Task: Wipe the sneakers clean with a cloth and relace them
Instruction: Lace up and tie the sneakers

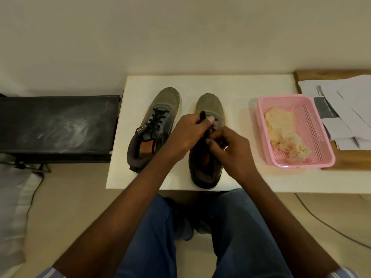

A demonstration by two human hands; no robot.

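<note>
Grip, left hand (pixel 189 133): closed on the black lace (pixel 202 115) of the right sneaker, a loop of it sticking up past the thumb.
Grip, right hand (pixel 230 146): fingertips pinched together just beside the left hand, over the same shoe's throat; it seems to hold another part of the lace, though the fingers hide exactly what.
Right sneaker (pixel 208 106): olive and dark, toe pointing far, heel at the near edge of the surface (pixel 236 87). Both hands cover its eyelets, so how many rows are threaded cannot be told.
Left sneaker (pixel 154 125): stands just beside it to the left, lace crossed through its eyelets, ends lying loose over the tongue.
Cloth (pixel 281 129): crumpled, pale yellow, lying in a pink basket (pixel 313 125) to the right, well apart from the hands.
Progress: wiping looks finished, judging by the cloth set aside. One shoe appears laced; the second is being laced now.
Left to do: probably finishing this lace, then perhaps tying both.
</note>
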